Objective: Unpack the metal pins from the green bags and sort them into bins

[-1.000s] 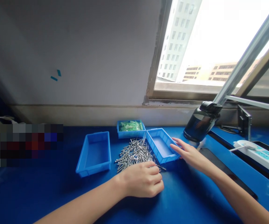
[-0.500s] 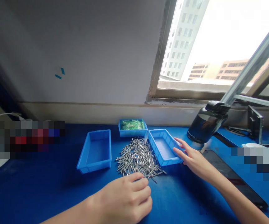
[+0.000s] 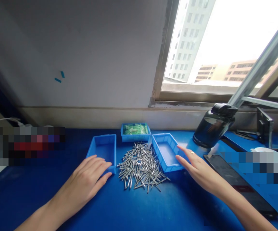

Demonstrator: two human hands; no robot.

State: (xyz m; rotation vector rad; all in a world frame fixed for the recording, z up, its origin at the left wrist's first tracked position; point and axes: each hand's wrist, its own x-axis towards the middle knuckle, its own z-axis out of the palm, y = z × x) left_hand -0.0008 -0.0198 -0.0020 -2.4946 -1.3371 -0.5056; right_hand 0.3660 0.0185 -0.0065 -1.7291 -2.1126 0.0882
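My left hand (image 3: pixel 88 178) lies over the near end of the left blue plastic tray (image 3: pixel 115 147), its fingers across the rim and its thumb apart on the near side. That tray's inside shows bare where my hand does not cover it. My right hand (image 3: pixel 195 165) rests at the right side of another blue tray (image 3: pixel 158 152), forefinger and thumb stretched apart at its rim; its other fingers are hidden. A heap of silver pop rivets (image 3: pixel 141 166) lies loose on the table between the two trays.
Behind the heap stands a small blue tray (image 3: pixel 136 138) with green packets (image 3: pixel 135 129). A dark bottle (image 3: pixel 213 126) and a phone-like black slab (image 3: pixel 242 186) lie to the right. The wall (image 3: pixel 93 115) and window sill bound the blue table (image 3: pixel 139 211) at the back.
My left hand has gone from the near edge of the rivet heap to the left tray. That tray has shifted slightly right, toward the heap. My right hand has stayed at its tray.
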